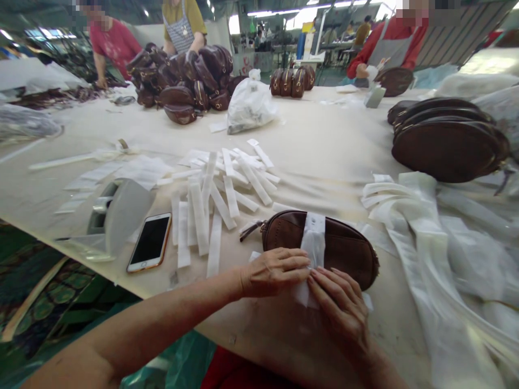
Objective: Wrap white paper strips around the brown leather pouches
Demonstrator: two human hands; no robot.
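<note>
On the table in front of me lies a dark brown oval zip bag [351,246], its zip pull sticking out to the left. A white strip [314,232] crosses the middle of the bag from its top edge down over the front. My left hand [278,271] lies at the bag's lower edge, its fingertips pressing on the strip from the left. My right hand [340,300] meets it from the right, fingers close together on the strip and the bag's lower edge. The thumbs are mostly hidden. The strip's loose lower end shows beneath the hands.
Loose white strips [221,189] lie in a pile beyond my left hand, beside a phone [150,242] and a grey tape dispenser [117,213]. Long white material [425,243] and stacked brown bags [448,143] are at right. More bags [182,81] and people stand across the table.
</note>
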